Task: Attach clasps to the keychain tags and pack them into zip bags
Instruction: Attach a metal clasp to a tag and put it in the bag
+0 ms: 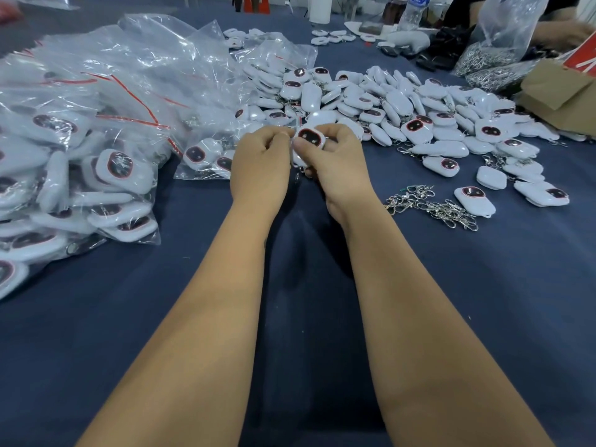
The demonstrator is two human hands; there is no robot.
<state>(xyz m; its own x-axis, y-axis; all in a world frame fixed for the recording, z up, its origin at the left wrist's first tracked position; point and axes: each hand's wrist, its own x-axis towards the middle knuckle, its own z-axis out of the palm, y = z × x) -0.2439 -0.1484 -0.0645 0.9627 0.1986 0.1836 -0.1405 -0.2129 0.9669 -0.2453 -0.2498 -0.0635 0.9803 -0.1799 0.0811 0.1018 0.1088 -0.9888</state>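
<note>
Pinching the white rounded plastic keychain tag between my hands, I'm seeing right hand fingers curling round it, left hand fingertips meeting its left edge.

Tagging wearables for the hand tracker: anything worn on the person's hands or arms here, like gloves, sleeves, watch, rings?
Nothing visible. The left hand and right hand are ungloved, both forearms bare down to the frame's bottom edge. No sleeve, watch, wristband or ring shows. The palm sides are hidden.
</note>
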